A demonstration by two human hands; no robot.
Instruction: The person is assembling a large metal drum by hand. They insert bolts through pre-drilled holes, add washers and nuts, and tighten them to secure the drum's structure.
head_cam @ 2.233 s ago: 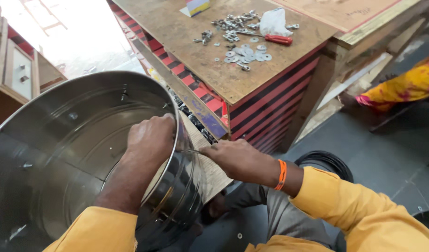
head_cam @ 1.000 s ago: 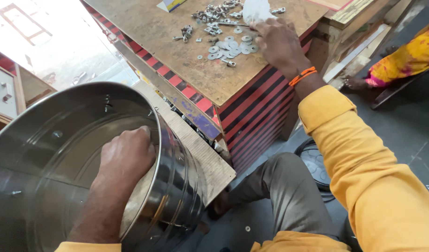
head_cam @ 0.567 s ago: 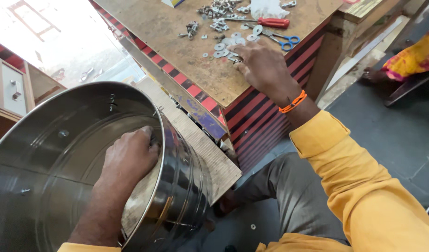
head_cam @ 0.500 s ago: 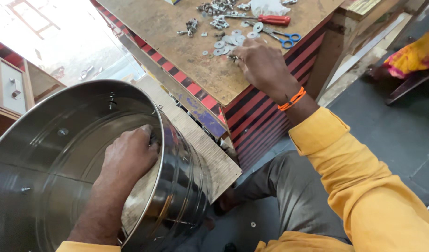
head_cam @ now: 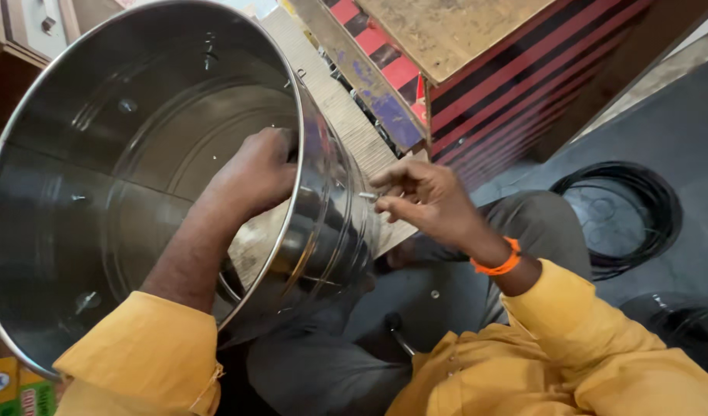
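Steel drum (head_cam: 138, 154) and striped table (head_cam: 539, 69) hem the narrow gap between.

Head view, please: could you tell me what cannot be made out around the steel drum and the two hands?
- Left hand fingertips: curled inside the steel drum, hidden by the rim.
- Small metal part pinched by the right hand: too small to identify.
- Drum's base and left side: cut off by the frame edge.
- Wooden table top: mostly cut off at the upper edge.
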